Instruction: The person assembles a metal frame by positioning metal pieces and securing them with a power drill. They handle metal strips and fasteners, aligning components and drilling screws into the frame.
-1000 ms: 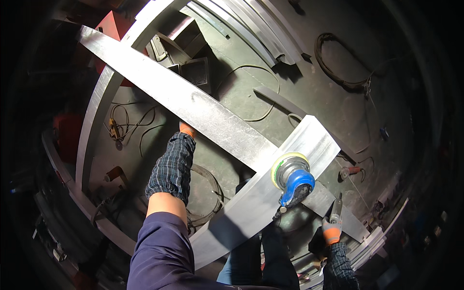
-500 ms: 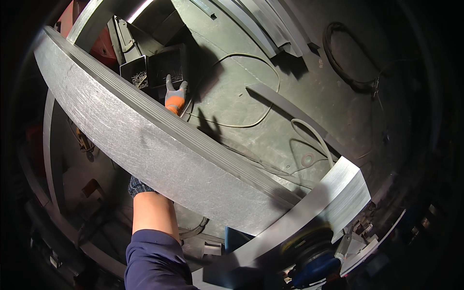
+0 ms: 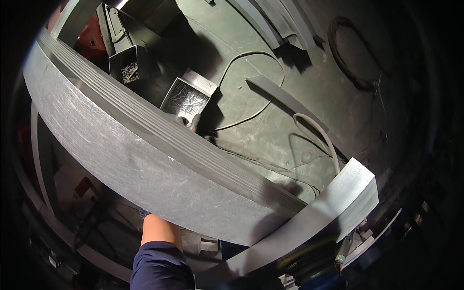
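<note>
A long grey metal profile with a ridged upper edge crosses close in front of me, from upper left to lower right. My left forearm, in a dark blue sleeve, rises from the bottom edge and passes behind it. Only the gloved fingertips of my left hand show above the ridged edge, right at the near corner of an open metal tray of screws. Whether they hold anything is hidden. A second flat metal bar lies crosswise at lower right. Below it is a blurred blue and yellow power tool. My right hand is out of sight.
A second box of screws stands further back on the left. On the dark green surface lie a pale cable, a white hose, a flat metal strip, a small ring and a black coiled cable. More profiles lie at the back.
The view has dropped closer to the ridged profile, which now fills more of the picture. My left hand has moved behind it toward the screw tray. The power tool has slipped to the bottom edge.
</note>
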Action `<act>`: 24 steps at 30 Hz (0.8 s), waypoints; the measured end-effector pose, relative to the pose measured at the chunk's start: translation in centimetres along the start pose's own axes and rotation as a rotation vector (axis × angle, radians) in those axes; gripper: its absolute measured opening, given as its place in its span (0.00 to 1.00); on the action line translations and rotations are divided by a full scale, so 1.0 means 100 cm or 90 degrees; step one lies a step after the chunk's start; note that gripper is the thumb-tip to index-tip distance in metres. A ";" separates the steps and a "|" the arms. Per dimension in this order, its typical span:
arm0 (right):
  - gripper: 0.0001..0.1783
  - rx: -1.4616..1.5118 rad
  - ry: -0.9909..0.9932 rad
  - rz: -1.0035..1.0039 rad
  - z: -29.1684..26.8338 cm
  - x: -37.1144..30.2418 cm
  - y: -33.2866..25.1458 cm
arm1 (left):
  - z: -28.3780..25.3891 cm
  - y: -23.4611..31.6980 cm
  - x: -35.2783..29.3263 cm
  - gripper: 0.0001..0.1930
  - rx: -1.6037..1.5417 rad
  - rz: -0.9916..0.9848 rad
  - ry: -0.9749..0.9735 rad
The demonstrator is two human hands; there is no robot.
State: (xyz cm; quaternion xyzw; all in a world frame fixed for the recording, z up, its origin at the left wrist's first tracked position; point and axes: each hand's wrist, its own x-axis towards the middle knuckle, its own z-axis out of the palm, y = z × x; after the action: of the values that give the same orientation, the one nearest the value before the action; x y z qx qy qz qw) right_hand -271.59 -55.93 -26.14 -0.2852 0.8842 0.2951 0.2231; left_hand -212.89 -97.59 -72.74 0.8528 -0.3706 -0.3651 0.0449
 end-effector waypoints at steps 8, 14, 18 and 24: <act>0.26 -0.005 0.014 -0.013 -0.010 -0.010 0.013 | -0.009 -0.008 -0.001 0.34 0.061 0.017 -0.012; 0.25 -0.026 0.042 -0.056 -0.016 0.007 0.027 | -0.062 -0.016 -0.025 0.30 0.125 0.079 0.003; 0.18 -0.250 -0.013 -0.249 -0.004 0.032 0.031 | -0.148 -0.095 -0.084 0.27 0.229 0.255 0.074; 0.33 -0.234 0.133 -0.369 -0.035 0.024 -0.005 | -0.273 -0.083 -0.225 0.17 0.297 -0.064 0.035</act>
State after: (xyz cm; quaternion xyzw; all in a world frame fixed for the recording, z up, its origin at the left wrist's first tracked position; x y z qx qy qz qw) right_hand -273.84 -59.40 -25.08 -0.5881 0.7168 0.3430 0.1506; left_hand -200.33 -81.94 -42.49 0.8670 -0.4008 -0.2482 -0.1616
